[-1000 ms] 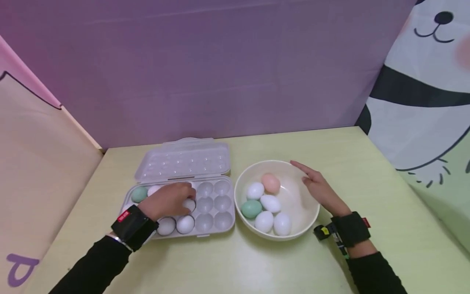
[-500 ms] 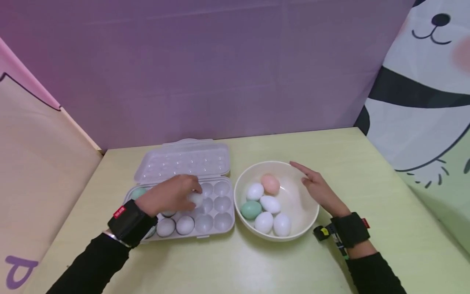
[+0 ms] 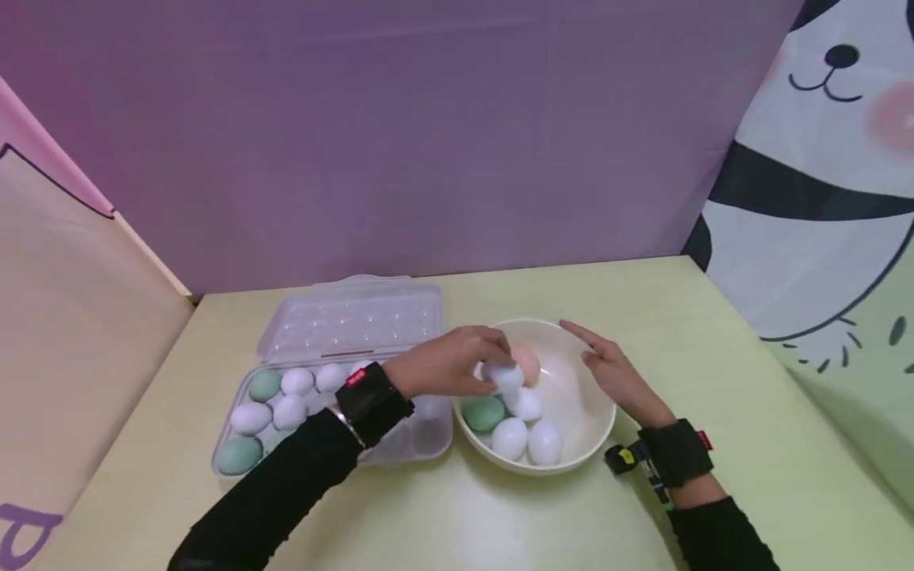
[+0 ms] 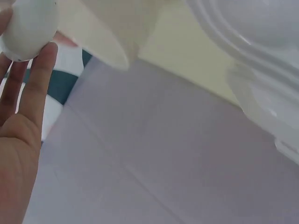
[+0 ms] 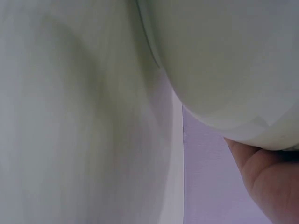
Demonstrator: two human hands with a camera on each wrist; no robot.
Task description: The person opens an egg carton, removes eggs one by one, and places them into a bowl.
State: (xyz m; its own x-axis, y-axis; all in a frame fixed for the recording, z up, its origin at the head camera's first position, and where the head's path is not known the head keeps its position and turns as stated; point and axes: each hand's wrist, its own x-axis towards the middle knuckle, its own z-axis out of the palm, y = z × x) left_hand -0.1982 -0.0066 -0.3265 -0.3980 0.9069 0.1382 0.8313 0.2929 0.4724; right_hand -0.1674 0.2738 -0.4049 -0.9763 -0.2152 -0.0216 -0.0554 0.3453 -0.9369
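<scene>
My left hand (image 3: 457, 361) pinches a white egg (image 3: 505, 377) in its fingertips above the left side of a cream bowl (image 3: 581, 412). In the left wrist view the egg (image 4: 30, 28) sits between thumb and fingers. Inside the bowl lie a green egg (image 3: 483, 414), a pink egg (image 3: 527, 363) and several white eggs, one mostly behind the held egg. My right hand (image 3: 621, 377) rests on the bowl's right rim, index finger stretched along it. The right wrist view shows that hand (image 5: 273, 182) against the bowl's outer wall (image 5: 233, 60).
An egg carton (image 3: 432, 432), its lid (image 3: 357, 317) folded back, stands left of the bowl. Green and white eggs fill its left cups; my left forearm covers part of it. A purple backdrop (image 3: 371, 159) rises behind the pale table (image 3: 471, 523).
My left hand has lifted a white egg out of the carton and carried it right, over the bowl. My right hand keeps its place at the rim. The view has shifted slightly.
</scene>
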